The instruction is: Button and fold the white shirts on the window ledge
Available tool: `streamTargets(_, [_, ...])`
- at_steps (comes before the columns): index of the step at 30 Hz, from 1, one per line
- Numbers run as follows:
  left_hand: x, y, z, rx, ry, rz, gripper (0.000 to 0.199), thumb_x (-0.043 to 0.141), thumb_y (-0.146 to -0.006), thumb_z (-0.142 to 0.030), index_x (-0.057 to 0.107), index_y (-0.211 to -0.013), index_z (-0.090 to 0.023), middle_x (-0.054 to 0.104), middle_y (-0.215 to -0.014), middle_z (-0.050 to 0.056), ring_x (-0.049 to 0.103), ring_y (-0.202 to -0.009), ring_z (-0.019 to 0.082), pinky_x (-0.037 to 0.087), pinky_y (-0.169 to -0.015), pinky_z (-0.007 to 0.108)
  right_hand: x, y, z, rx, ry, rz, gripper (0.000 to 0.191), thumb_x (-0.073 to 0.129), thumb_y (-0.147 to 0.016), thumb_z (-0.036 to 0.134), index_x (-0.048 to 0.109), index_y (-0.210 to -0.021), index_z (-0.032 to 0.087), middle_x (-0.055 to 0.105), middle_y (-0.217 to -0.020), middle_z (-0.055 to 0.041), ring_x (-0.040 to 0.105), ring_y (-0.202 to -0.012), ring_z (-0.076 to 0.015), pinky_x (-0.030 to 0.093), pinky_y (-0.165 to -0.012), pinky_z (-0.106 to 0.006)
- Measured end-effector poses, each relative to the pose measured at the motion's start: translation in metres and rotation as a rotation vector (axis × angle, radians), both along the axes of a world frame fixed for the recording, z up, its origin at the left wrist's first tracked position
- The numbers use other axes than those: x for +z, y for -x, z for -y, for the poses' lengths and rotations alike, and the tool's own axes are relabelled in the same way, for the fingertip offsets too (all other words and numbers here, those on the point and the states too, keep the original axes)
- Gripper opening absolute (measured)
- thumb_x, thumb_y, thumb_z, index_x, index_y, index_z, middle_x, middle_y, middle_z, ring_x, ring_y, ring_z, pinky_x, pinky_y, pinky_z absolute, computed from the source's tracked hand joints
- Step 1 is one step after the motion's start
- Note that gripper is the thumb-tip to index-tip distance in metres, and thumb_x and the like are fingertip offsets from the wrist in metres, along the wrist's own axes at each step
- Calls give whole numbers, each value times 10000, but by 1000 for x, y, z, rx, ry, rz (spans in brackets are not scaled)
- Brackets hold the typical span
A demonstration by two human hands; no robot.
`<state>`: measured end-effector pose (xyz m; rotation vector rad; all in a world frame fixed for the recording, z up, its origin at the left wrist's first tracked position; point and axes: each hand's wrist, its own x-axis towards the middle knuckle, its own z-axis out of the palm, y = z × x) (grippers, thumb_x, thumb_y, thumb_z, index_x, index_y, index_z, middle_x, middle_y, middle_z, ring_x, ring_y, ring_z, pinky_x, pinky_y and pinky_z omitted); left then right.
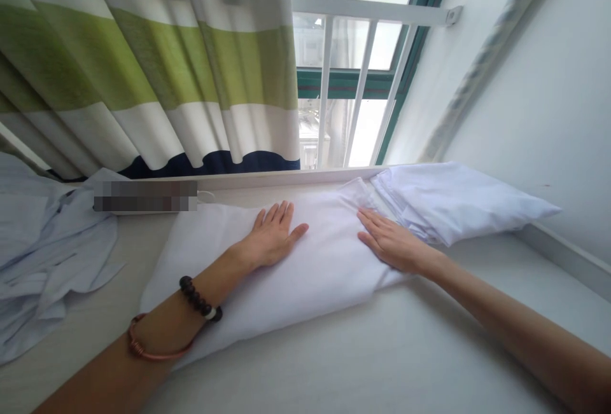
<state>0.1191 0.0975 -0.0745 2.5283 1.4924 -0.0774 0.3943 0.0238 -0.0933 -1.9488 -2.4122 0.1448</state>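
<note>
A folded white cloth [305, 280] lies in the middle of a pale flat surface. On its upper middle part rests my left hand [272, 236], palm down with the fingers spread. My right hand [389, 241] lies flat near the cloth's right end, its fingers stretched out towards the left. Dark beads and a reddish bracelet circle my left wrist. Just beyond my right hand, a second folded white cloth [468, 201] lies at the right, close to the wall.
Crumpled pale fabric [33, 255] lies at the far left, beside a blurred-out box-like object [146, 196]. Behind the surface's raised edge [267, 179] hang green and white curtains [167, 51]; white window bars [363, 70] stand to their right.
</note>
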Motion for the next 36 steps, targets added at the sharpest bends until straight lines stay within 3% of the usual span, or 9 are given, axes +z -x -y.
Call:
streamTargets(2, [-7, 9, 1, -33, 12, 12, 786, 112, -914, -637, 67, -1539, -162, 25, -1592, 62, -18, -1465, 266, -5, -1168, 497, 0, -11, 9, -37, 52, 24, 704, 192, -968, 477, 235, -1492, 9, 154, -1571, -129, 120, -1456, -218, 108, -1192, -377])
streamTargets(5, [-12, 12, 2, -38, -21, 16, 760, 109, -917, -640, 96, -1538, -203, 53, -1589, 39, -8, -1466, 272, -23, -1158, 521, 19, -6, 14, -77, 154, 37, 729, 207, -954, 512, 280, -1479, 12, 196, -1560, -145, 176, -1444, -244, 148, -1185, -387])
streamTargets(9, [-9, 17, -2, -21, -32, -3, 749, 127, -923, -633, 119, -1536, -203, 83, -1587, 40, 13, -1467, 277, -26, -1154, 535, 40, 31, -7, -65, -3, 6, 730, 172, -954, 570, 353, -1463, 79, 280, -1539, -151, 223, -1432, -275, 191, -1168, -423])
streamTargets(13, [-10, 52, -17, -61, -52, -5, 673, 138, -948, -568, 193, -1525, -225, 139, -1585, 38, 83, -1466, 243, 60, -1173, 461, 20, 42, -38, 29, -59, 0, 649, 179, -969, 560, 332, -1486, 200, 225, -1570, -96, 164, -1448, -262, 138, -1173, -429])
streamTargets(17, [-14, 93, -28, -115, -156, 35, 591, 153, -970, -487, 318, -1485, -250, 262, -1557, 28, 204, -1444, 186, 94, -1176, 394, -6, 21, -56, -102, -47, -38, 661, 155, -969, 563, 285, -1502, 195, 185, -1579, -115, 132, -1454, -255, 113, -1173, -422])
streamTargets(22, [-11, 108, -32, -11, -172, 47, 584, 198, -971, -461, 361, -1465, -196, 320, -1534, 47, 247, -1428, 196, 130, -1170, 388, -8, 1, -65, -337, -50, -61, 691, 143, -948, 611, 280, -1504, 223, 154, -1588, -113, 123, -1451, -301, 143, -1158, -461])
streamTargets(27, [-7, 118, -36, 49, -202, 39, 603, 205, -964, -434, 380, -1447, -119, 353, -1516, 81, 248, -1427, 182, 124, -1172, 327, -4, -3, -67, -382, -52, -54, 710, 159, -945, 609, 266, -1508, 190, 190, -1577, -133, 170, -1440, -310, 176, -1152, -445])
streamTargets(31, [-2, 117, -23, -24, -311, 35, 557, 221, -962, -422, 474, -1394, -177, 352, -1518, 61, 174, -1450, 220, 49, -1178, 432, 4, 24, -43, -287, -126, 59, 720, 193, -960, 561, 333, -1472, 75, 139, -1577, -184, 87, -1452, -311, 120, -1167, -419])
streamTargets(36, [-2, 93, 6, 59, -89, -16, 629, 184, -951, -529, 295, -1497, -235, 191, -1576, 38, 84, -1463, 280, 28, -1156, 545, 4, 66, -18, -5, -75, -53, 730, 117, -935, 645, 281, -1503, 217, 157, -1584, -123, 80, -1459, -250, 110, -1171, -423])
